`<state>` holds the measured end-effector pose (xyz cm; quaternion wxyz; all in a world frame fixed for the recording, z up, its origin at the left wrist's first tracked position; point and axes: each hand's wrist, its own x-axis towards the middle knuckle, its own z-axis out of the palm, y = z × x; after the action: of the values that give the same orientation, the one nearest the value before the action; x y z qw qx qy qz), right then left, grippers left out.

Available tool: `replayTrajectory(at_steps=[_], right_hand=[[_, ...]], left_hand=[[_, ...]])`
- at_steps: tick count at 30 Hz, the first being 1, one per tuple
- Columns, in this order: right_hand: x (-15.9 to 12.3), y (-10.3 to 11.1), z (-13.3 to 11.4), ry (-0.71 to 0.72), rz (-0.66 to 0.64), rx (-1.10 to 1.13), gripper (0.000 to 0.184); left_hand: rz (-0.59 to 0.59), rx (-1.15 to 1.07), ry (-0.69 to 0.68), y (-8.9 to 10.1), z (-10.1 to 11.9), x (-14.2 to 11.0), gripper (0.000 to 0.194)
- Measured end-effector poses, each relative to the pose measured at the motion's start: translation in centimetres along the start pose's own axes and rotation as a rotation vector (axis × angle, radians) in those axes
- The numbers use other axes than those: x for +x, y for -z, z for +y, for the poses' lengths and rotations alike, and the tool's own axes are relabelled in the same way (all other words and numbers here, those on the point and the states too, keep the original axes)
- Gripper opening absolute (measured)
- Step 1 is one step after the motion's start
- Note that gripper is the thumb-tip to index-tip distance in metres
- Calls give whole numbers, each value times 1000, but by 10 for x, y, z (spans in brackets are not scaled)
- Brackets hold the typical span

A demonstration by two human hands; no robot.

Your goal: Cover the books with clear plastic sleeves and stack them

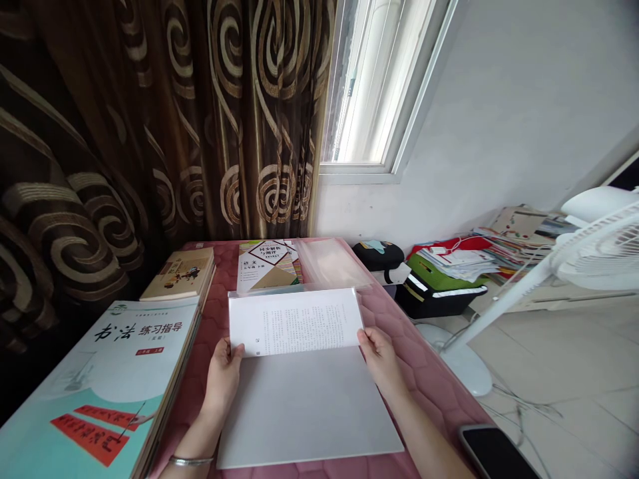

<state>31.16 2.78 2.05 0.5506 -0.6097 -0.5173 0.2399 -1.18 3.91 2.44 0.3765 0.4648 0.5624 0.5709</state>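
Where a brown swirl-patterned curtain point(150, 120) fills the upper left of the frame, a pink quilted tabletop point(424, 379) runs out from beneath it toward the bottom of the picture. A window point(364, 86) sits at top centre, beside a pale grey wall point(499, 113) that takes up the upper right.

At the lower left, a stack of calligraphy workbooks point(100, 379) lies on the tabletop, with a smaller tan book point(180, 274) just beyond it. At top centre, a workbook point(267, 266) lies beside a clear plastic sleeve point(329, 263).

At centre, a printed page point(294, 321) stands folded up above a large pale sheet point(304, 406), close to the near edge of the tabletop. The left hand point(222, 379), with a thin metal bracelet point(191, 460) at the wrist, is partly open, its thumb and fingers pinching the lower left edge of the page. The right hand point(382, 359) lies with its fingers close together over the page's lower right corner, touching it; whether it pinches the page, I cannot tell.

Toward the right, a black phone point(494, 452) lies at the lower edge of the tabletop. Beyond the tabletop, a black bag point(439, 299) and a pile of papers and books point(499, 249) sit against the wall, and a white fan point(599, 253) stands on the tiled floor point(564, 372) at far right.
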Motion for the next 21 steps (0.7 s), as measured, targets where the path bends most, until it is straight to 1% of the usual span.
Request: replayTrajectory(at_steps=[4, 10, 13, 17, 21], right_hand=[[-1, 2, 0, -5, -27, 20, 45], [0, -1, 8, -2, 21, -76, 51], [0, -1, 9, -15, 12, -54, 50], [0, 0, 9, -43, -40, 32, 43], [0, 0, 8, -28, -21, 17, 44]], left_hand=[[21, 17, 13, -2, 6, -1, 45], [-4, -18, 4, -2, 5, -1, 44], [-11, -56, 13, -2, 5, -1, 44], [-1, -30, 44, -2, 8, -1, 47], [-5, -8, 21, -2, 7, -1, 47]])
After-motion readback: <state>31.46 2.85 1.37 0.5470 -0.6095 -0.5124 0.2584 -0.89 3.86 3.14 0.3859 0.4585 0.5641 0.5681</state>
